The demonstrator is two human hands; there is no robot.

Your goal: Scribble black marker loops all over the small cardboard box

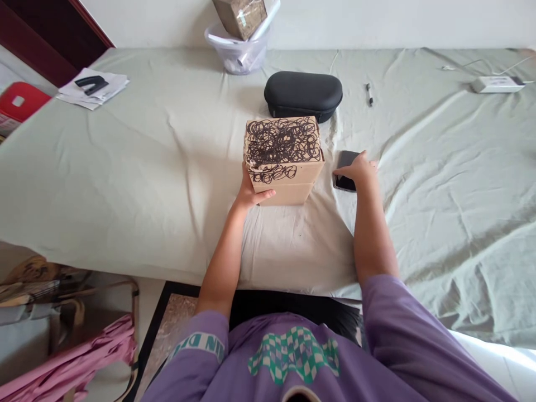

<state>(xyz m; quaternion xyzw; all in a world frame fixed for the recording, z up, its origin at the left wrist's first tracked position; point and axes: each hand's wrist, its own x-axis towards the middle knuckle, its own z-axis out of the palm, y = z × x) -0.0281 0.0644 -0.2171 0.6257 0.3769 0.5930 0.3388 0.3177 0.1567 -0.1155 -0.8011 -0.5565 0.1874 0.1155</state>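
A cardboard box (282,162) with black scribbled loops over its top stands on the cloth-covered table. My left hand (250,191) grips its left side, the thumb lying across the front face and the other fingers hidden behind the box. To the right, a dark smartphone (344,183) lies flat on the cloth. My right hand (360,167) is over it, with thumb and fingers spanning its edges. Just behind the box sits a black hard-shell case (304,94), closed.
A pen (369,95) lies right of the case. A power strip (498,84) with white cables is at the far right. At the back stands a clear plastic tub (240,56) with a taped parcel (242,18) on top. A stapler (92,84) rests on papers (86,97) at the left.
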